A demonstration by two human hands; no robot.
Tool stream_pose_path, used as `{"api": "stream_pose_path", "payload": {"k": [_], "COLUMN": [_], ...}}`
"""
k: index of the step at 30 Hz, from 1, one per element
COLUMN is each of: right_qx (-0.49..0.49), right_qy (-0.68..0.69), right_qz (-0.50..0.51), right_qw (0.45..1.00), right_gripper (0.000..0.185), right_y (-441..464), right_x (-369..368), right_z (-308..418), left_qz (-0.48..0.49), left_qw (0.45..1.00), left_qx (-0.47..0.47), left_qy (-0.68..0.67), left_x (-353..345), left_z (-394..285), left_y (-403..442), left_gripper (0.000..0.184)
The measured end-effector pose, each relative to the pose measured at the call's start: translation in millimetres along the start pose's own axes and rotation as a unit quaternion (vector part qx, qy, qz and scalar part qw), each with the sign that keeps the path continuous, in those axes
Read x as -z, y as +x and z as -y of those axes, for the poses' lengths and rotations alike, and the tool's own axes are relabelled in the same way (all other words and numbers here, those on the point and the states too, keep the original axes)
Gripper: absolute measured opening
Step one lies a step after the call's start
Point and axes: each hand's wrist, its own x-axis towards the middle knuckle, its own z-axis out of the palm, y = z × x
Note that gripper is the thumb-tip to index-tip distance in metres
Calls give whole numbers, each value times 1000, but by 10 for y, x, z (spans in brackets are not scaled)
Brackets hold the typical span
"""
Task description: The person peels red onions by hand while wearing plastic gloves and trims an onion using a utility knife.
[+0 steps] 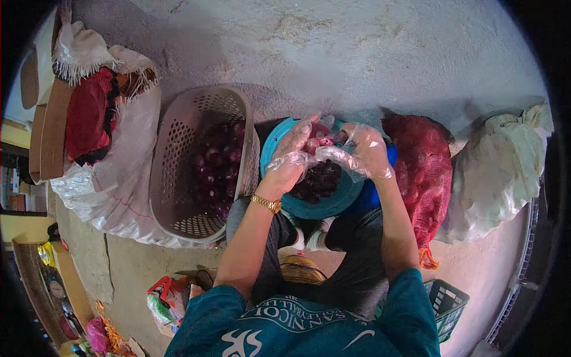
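Observation:
Both of my hands are in loose, clear plastic gloves above a teal basin (318, 209). My left hand (292, 146), with a gold watch (266, 203) at its wrist, is cupped with its fingers pointing away from me. My right hand (366, 149) faces it, its fingers curled inward. Pinkish red onion (319, 143) shows between the two hands and appears to be held by both. The wrinkled glove plastic hides the exact finger contact. Below them, dark reddish-purple pieces (321, 183) lie in the basin; whether they are onions or skins is unclear.
A perforated grey basket (166, 178) of red onions (219, 160) stands to the left. Further left is a white woven sack (128, 172). A red mesh sack (419, 166) and a pale sack (496, 172) lean on the wall at right. A dark green crate (447, 303) sits nearby.

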Motion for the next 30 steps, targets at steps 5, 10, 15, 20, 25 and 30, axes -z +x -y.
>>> {"api": "stream_pose_path", "payload": {"k": [5,10,15,20,25,30], "right_qx": [-18,-88,-97,-51,-18,-26], "right_qy": [9,84,157,58,-5,-2], "right_qz": [33,107,184,74,29,6], "right_qw": [999,987,965,994,999,1000], "right_gripper": [47,49,43,55,59,57], "right_y": [-31,25,95,3,14,-35], "right_x": [-88,-59,75,20,59,-11], "right_z": [-118,-71,4,-15,21,-30], "left_qz": [-1,-11,-11,-5,-10,-4], "left_qw": [1000,1000,1000,999,1000,1000], "left_qx": [5,4,1,20,14,12], "left_qy": [5,-3,10,-36,-16,-1], "left_x": [16,-16,-37,-21,-16,-14], "left_z": [1,-30,-59,-72,-44,-61], "left_y": [-1,-16,-13,-17,-13,-25], "left_gripper": [50,47,48,51,48,47]}}
